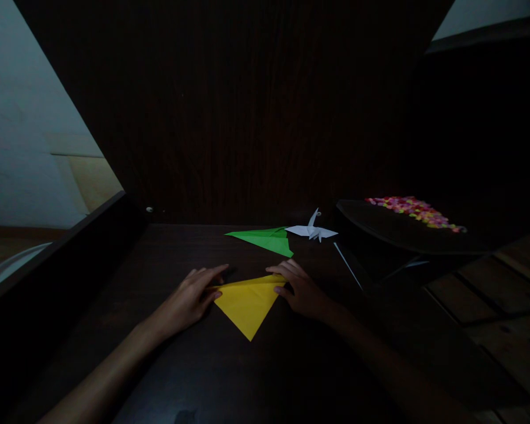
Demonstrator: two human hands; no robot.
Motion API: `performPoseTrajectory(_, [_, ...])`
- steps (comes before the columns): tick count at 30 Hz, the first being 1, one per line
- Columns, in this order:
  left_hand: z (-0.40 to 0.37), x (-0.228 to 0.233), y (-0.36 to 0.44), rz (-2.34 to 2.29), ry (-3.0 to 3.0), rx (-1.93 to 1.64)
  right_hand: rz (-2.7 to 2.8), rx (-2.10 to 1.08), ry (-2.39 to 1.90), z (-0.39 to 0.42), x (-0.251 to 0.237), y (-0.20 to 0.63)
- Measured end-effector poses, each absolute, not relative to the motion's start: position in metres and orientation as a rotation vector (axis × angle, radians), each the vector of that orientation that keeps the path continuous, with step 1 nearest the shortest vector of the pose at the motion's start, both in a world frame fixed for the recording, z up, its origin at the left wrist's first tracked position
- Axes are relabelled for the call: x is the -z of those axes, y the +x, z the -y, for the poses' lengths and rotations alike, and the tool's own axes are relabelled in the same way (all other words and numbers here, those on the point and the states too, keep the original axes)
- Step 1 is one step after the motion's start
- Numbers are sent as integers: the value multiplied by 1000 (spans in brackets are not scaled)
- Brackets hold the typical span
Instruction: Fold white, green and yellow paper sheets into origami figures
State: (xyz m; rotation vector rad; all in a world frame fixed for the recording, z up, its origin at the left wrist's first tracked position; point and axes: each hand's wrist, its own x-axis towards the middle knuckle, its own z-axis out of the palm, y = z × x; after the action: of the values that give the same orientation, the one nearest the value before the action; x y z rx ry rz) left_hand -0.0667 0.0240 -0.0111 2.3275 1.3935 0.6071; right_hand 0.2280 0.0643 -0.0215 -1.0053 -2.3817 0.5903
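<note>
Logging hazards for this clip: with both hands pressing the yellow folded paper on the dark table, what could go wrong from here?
1. The left hand and right hand pin only the upper corners of the yellow paper triangle; its lower tip lies free and could skew the crease.
2. The green folded paper and white paper crane lie just beyond the fingers; a forward push might knock them.
3. The scene is dim, so misaligned edges may go unnoticed.

Two bare forearms enter from the lower edge of the view, slender and uncovered up to where the frame cuts them off; no sleeve shows on either. The left hand [189,298] and the right hand [301,288] are bare too, gloveless, with short, rounded fingernails. The dim light hides finer detail.
</note>
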Motion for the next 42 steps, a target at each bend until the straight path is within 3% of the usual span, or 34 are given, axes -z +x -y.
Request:
performPoseTrajectory(21, [-13,-6,-65,-1097,2742,-410,2673,-13,-668,-58,22,231])
performPoseTrajectory(42, [-6,-1,-56,-1105,2883,-243,2805,-38,-837,-36,10,229])
